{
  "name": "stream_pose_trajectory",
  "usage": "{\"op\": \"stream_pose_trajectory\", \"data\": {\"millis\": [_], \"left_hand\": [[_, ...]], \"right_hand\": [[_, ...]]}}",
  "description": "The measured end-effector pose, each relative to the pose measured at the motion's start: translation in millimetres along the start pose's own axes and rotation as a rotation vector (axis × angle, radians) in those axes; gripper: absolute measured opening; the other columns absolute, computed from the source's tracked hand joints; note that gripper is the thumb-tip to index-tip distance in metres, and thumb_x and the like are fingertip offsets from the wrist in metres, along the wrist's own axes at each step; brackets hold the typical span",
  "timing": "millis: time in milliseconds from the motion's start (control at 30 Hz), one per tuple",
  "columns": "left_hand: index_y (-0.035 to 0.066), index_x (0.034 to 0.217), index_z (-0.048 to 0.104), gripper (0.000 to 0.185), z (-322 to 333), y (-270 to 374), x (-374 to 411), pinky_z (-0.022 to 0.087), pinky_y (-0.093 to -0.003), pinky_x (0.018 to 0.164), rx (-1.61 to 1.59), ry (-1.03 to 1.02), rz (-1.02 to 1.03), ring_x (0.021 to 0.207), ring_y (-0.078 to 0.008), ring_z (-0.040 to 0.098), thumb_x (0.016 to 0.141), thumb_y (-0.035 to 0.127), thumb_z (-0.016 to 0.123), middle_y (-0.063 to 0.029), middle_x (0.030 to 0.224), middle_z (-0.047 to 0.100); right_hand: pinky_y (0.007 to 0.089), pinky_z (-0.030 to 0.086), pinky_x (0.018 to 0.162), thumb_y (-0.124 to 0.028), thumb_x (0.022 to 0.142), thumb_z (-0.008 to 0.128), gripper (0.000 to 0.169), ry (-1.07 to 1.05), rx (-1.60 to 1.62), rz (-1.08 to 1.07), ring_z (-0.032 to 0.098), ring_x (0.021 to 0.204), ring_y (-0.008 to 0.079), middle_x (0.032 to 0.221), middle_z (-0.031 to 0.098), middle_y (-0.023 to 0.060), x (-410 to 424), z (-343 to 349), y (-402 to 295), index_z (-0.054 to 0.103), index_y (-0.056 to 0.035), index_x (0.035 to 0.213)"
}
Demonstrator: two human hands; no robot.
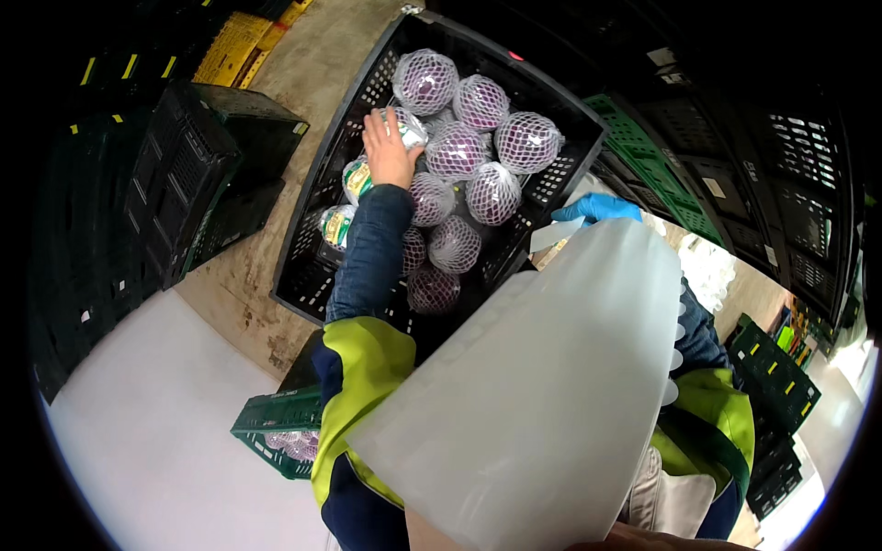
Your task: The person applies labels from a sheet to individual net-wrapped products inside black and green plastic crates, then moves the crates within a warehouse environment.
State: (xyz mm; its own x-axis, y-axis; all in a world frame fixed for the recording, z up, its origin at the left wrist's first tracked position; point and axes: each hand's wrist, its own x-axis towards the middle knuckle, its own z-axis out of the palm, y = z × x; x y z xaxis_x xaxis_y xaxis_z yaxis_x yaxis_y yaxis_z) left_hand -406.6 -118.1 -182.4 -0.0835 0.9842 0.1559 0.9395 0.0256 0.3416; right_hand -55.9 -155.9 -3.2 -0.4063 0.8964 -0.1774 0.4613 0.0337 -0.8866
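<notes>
My bare left hand [391, 148] lies palm down on a net-wrapped purple vegetable or fruit [412, 125] in a black plastic crate [565, 89]. Its fingers are spread slightly over a white label there. Just below it, two similar pieces bear green, white and yellow labels [358, 180]. Other round purple pieces [456, 150] in white foam netting fill the crate's middle, with no labels visible on them. On the right, my blue-gloved right hand [598, 206] grips a large whitish sheet [524, 386] with a scalloped edge. A narrow white strip [555, 235] sticks out beside its fingers.
Left of the crate stand black folding crates [200, 179]; a yellow pallet [234, 45] lies behind. A green crate [279, 420] with netted purple pieces sits low at left. Stacked black crates [723, 179] and a green one [654, 165] rise close on the right.
</notes>
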Motion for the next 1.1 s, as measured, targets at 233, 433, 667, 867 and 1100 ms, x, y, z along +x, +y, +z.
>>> {"op": "stream_pose_trajectory", "data": {"millis": [233,433,667,867,1100], "left_hand": [[0.0,0.135,0.044,0.068,-58.2,139.2,-25.9,0.044,-0.0408,0.098,-1.075,-0.363,0.17,0.116,-0.0285,0.056,0.079,0.017,0.079,-0.0192,0.127,0.056],[0.0,0.12,0.056,0.042,-113.3,191.4,-56.7,0.049,-0.0261,0.08,-1.484,-0.561,-0.203,0.089,-0.0112,0.063,0.082,0.004,0.074,-0.0072,0.101,0.067],[0.0,0.1,0.062,0.021,-110.9,126.3,-4.4,0.047,-0.0223,0.064,-1.113,-0.214,-0.263,0.073,-0.0064,0.059,0.084,0.005,0.074,-0.0022,0.082,0.064],[-0.004,0.114,0.055,0.058,-3.4,28.4,102.9,0.047,-0.0378,0.073,-0.234,0.163,-0.112,0.084,-0.0256,0.059,0.076,0.03,0.082,-0.0154,0.098,0.061],[-0.007,0.145,0.027,0.09,27.1,39.0,107.0,0.026,-0.0493,0.115,-0.012,0.094,0.141,0.137,-0.0421,0.032,0.08,0.033,0.075,-0.0281,0.146,0.035]], "right_hand": [[0.0279,0.052,0.085,0.02,0.074,0.049,0.048,0.087,0.123,-0.095,0.063,0.103,0.0158,0.129,0.063,0.0093,20.3,-14.9,-37.1,0.068,-0.004,0.11],[0.0265,0.05,0.064,0.007,0.081,0.058,0.02,0.017,0.055,0.158,0.061,0.075,0.009,0.086,0.071,0.0085,24.1,-20.5,-33.5,0.073,-0.0008,0.093],[0.0334,0.05,0.06,-0.019,0.082,0.072,0.016,0.004,-0.011,0.811,0.067,0.073,0.016,0.075,0.071,0.0077,22.5,-10.8,-9.5,0.075,-0.0052,0.089],[0.033,0.05,0.075,-0.013,0.081,0.069,0.023,0.059,-0.158,0.091,0.063,0.096,0.0202,0.099,0.067,0.0109,-13.2,-32.3,61.3,0.071,-0.0043,0.103],[0.0326,0.048,0.09,-0.007,0.081,0.067,0.035,0.091,-0.012,0.065,0.057,0.113,0.0233,0.119,0.06,0.0141,-19.6,-33.9,39.5,0.066,-0.0034,0.116]]}}
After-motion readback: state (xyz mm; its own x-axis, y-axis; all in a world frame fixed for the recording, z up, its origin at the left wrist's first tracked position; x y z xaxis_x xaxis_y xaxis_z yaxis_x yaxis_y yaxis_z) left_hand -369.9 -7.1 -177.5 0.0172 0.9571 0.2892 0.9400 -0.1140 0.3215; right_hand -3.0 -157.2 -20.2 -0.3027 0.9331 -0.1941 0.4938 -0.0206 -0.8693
